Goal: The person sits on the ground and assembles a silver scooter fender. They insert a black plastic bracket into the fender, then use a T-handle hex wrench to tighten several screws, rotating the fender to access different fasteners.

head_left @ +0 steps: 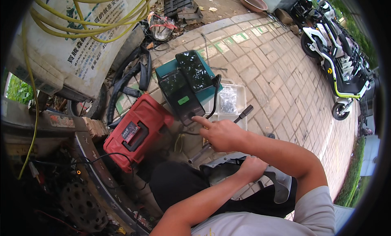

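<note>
My left hand [253,168] is closed round the edge of a grey curved plastic panel [282,190] lying across my lap. With its index finger stretched out, my right hand [220,135] touches the front end of a black box-shaped device [179,94] with a lit green display. Its other fingers curl under, partly hidden. Beneath this hand passes a metal rod with a black end [246,111]; its middle is hidden. A thick black cable [214,98] bends beside the device. Next to it, a dark phone-like slab [194,70] rests on a teal box [165,69].
A red toolbox [157,114] stands left of the device. A clear plastic case [241,93] of small parts lies on the brick paving [281,109]. Black rubber tubing [116,91] and a yellow hose [87,32] are at left. Scooters [336,69] stand far right.
</note>
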Demonstrator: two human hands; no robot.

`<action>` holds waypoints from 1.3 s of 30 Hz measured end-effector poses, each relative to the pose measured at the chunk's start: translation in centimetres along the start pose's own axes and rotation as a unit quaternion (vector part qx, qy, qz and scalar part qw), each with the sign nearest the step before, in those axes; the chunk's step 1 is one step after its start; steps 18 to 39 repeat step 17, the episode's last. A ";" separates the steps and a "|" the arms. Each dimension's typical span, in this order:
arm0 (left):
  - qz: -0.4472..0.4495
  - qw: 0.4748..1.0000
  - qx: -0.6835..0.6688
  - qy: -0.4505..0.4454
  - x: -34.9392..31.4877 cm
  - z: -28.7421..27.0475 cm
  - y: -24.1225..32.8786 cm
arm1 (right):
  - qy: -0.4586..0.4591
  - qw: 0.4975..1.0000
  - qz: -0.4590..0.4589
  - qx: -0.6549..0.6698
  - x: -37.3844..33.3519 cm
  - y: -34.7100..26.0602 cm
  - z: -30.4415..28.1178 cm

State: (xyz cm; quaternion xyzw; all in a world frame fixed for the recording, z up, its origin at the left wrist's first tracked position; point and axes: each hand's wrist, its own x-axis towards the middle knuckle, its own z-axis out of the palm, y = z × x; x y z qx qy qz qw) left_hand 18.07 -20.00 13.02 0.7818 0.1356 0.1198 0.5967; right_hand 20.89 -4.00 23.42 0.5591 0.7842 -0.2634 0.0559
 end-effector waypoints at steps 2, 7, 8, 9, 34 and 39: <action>0.021 1.000 0.009 0.018 -0.1 0.2 0.1 | -0.002 1.000 0.006 0.004 0.0 -0.1 -0.1; -0.040 0.994 -0.083 -0.055 0.0 -1.3 0.5 | 0.001 1.000 0.005 0.001 0.1 -0.4 -0.4; -0.023 0.996 -0.079 -0.037 0.1 -1.6 0.6 | -0.003 1.000 0.005 -0.001 0.2 -0.4 -0.5; -0.027 0.993 -0.110 -0.019 0.1 -1.9 0.7 | -0.014 1.000 0.011 -0.004 0.2 -0.4 -0.7; -0.042 0.995 -0.094 -0.006 0.2 -4.4 2.5 | -0.046 0.999 0.014 -0.022 0.1 -0.6 -1.3; -0.042 0.995 -0.094 -0.006 0.2 -4.4 2.5 | -0.046 0.999 0.014 -0.022 0.1 -0.6 -1.3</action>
